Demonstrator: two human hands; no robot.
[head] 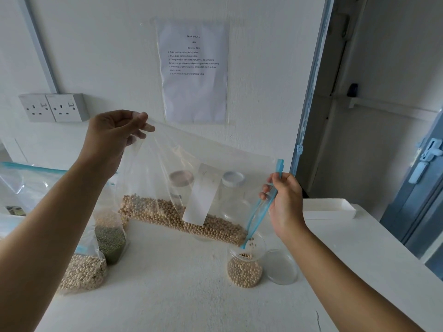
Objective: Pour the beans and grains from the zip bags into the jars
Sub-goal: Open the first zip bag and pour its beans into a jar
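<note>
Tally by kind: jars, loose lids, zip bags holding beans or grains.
Jars: 3 - open jar, brown-lidded jar, white-lidded jar
Loose lids: 1 - clear lid
Filled zip bags: 3 plainly - held bag, beige-bean bag, green-bean bag; yellowish grain behind may be another
Total: 7

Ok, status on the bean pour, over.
Left hand pinches raised corner of zip bag; right hand grips its zip end. Beans dropping into the open jar, partly filled. Lid beside jar; mouth unobstructed.
</note>
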